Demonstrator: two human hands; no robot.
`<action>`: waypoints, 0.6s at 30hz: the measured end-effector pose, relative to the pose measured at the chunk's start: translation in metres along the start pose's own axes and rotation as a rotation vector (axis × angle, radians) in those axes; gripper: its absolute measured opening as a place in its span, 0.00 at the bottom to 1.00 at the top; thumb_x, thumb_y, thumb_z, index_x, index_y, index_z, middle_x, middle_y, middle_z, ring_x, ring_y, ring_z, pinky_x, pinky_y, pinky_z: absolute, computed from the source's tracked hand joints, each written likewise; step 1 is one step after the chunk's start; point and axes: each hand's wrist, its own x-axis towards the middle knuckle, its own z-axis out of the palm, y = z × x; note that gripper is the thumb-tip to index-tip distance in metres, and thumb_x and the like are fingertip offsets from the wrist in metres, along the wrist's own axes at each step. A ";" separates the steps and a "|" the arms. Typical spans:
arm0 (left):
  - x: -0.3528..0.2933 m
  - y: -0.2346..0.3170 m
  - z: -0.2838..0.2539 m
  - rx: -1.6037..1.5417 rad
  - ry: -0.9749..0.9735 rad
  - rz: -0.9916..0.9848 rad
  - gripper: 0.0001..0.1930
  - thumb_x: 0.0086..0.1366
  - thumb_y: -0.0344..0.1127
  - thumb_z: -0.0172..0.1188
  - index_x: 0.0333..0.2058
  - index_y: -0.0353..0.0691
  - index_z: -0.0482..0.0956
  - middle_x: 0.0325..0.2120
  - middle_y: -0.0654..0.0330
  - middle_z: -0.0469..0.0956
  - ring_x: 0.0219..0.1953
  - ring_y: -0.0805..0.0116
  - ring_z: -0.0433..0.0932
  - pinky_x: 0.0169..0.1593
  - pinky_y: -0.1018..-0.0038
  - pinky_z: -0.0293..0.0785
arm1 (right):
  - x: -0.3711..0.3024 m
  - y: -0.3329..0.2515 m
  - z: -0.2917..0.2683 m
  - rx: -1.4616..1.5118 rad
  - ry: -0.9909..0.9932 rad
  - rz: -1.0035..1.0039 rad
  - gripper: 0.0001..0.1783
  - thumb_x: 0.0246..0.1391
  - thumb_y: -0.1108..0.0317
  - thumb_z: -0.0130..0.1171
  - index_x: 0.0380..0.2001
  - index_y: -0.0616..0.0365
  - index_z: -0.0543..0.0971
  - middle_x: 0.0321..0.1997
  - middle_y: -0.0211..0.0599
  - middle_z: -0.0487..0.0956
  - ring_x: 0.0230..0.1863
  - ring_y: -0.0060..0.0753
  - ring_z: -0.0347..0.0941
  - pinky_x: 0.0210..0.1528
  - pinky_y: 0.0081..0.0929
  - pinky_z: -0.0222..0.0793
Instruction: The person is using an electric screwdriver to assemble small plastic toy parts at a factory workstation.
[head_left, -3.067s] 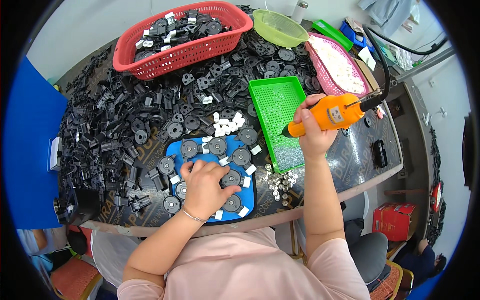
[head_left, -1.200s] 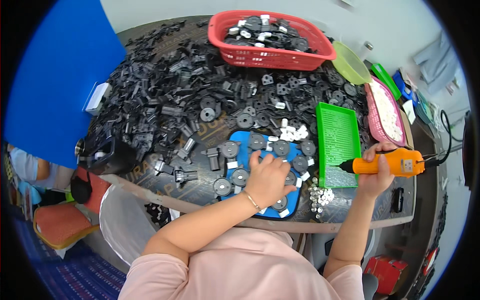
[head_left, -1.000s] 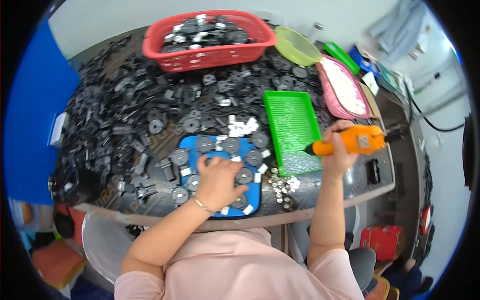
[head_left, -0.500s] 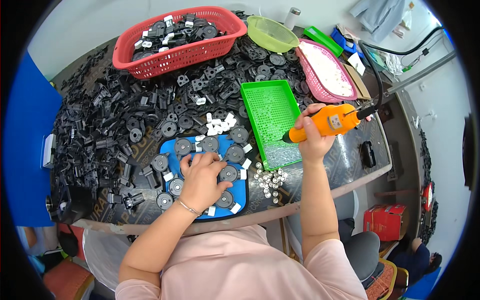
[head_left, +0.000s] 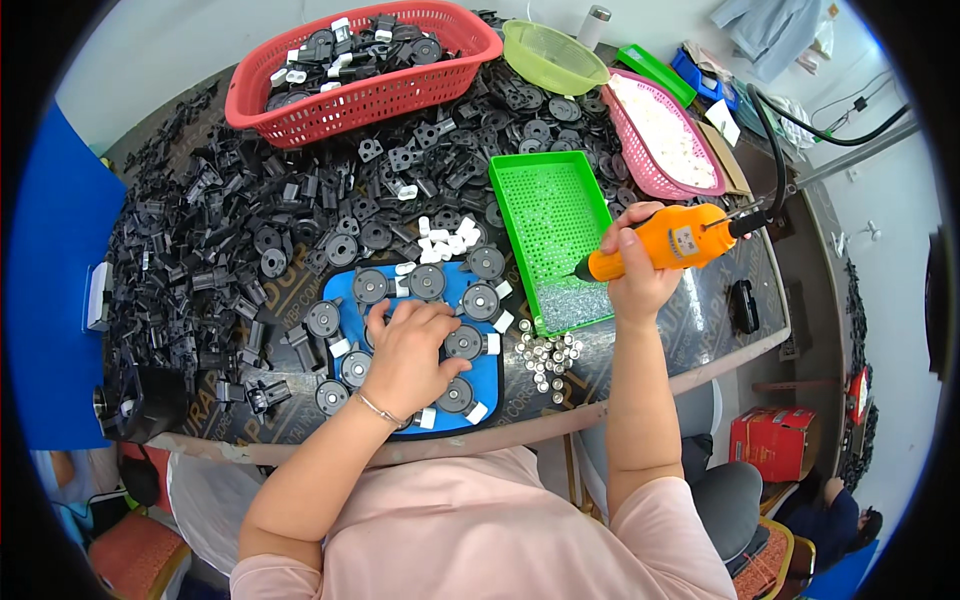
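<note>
My right hand point(head_left: 640, 262) grips an orange electric screwdriver point(head_left: 672, 240), its dark tip pointing left and down over a green perforated tray point(head_left: 540, 200). Small shiny screws point(head_left: 572, 305) lie in the tray's near end. On a blue mat point(head_left: 487, 395) sit several black round wheel-like parts point(head_left: 480, 300), many with a white end piece point(head_left: 493, 344). My left hand point(head_left: 408, 352) rests palm down among them, fingers loosely bent and apart, thumb out beside one black part point(head_left: 463, 342). Whatever lies under its palm is hidden.
Loose black parts point(head_left: 200, 240) heap across the table's left and back. White pieces point(head_left: 440, 243) lie behind the mat, small metal pieces point(head_left: 547, 358) right of it. Farther back stand a red basket point(head_left: 370, 105), a yellow-green basket point(head_left: 555, 65) and a pink basket point(head_left: 690, 175). A black cable point(head_left: 780, 150) hangs at right.
The view has shifted slightly. The screwdriver in my right hand has come a little nearer and to the right over the tray. My left hand stays on the mat.
</note>
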 end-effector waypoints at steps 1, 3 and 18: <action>-0.001 0.000 0.000 -0.001 0.000 0.000 0.23 0.41 0.42 0.72 0.38 0.43 0.79 0.44 0.64 0.76 0.49 0.63 0.69 0.59 0.54 0.47 | -0.001 0.000 0.001 0.028 0.000 0.014 0.12 0.46 0.81 0.53 0.37 0.61 0.68 0.33 0.36 0.69 0.25 0.27 0.69 0.30 0.25 0.67; -0.001 0.000 0.000 0.009 0.011 0.006 0.23 0.41 0.42 0.72 0.38 0.43 0.79 0.42 0.65 0.77 0.48 0.63 0.69 0.59 0.53 0.47 | -0.001 -0.001 0.002 0.056 0.000 0.030 0.12 0.46 0.80 0.53 0.37 0.61 0.68 0.32 0.36 0.69 0.25 0.27 0.68 0.30 0.25 0.67; -0.002 -0.002 0.000 0.020 0.028 0.006 0.22 0.41 0.42 0.71 0.38 0.48 0.80 0.40 0.69 0.77 0.47 0.66 0.70 0.58 0.50 0.47 | -0.034 -0.060 0.054 0.126 -0.363 0.020 0.14 0.47 0.71 0.60 0.35 0.62 0.67 0.32 0.38 0.67 0.24 0.28 0.69 0.27 0.25 0.68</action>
